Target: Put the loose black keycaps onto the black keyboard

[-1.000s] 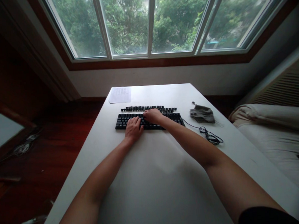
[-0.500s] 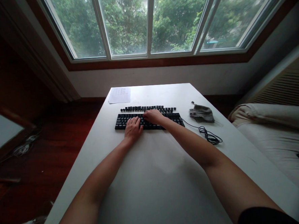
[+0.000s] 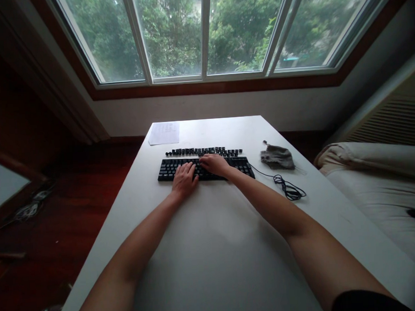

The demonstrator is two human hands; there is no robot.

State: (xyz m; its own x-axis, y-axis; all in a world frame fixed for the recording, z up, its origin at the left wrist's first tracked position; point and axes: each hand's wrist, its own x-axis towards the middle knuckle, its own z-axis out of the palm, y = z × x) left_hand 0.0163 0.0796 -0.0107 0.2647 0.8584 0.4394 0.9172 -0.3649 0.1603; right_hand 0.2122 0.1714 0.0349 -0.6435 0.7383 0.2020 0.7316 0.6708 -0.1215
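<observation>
A black keyboard [image 3: 166, 170] lies across the white table. My left hand [image 3: 185, 175] rests on its left-middle part, fingers stretched out over the keys and thumb at the near edge. Over the middle of the keyboard is my right hand [image 3: 215, 164], fingers bent and drawn together at the upper rows. Whatever is between those fingertips is hidden. Just beyond the keyboard stand loose black keycaps [image 3: 188, 151] in uneven rows, partly covered by my right hand. The keys beneath both hands are out of sight.
On the white table [image 3: 199, 250], a coiled black cable [image 3: 291, 190] runs from the keyboard's right side. A grey drawstring pouch [image 3: 277, 157] lies farther back at the right. Printed paper [image 3: 164, 133] is at the far left corner. A pale couch [image 3: 374, 178] stands alongside on the right.
The whole view has shifted slightly, moving the table things a little left. My right-hand fingers have moved slightly over the same keys; my left hand stays in place.
</observation>
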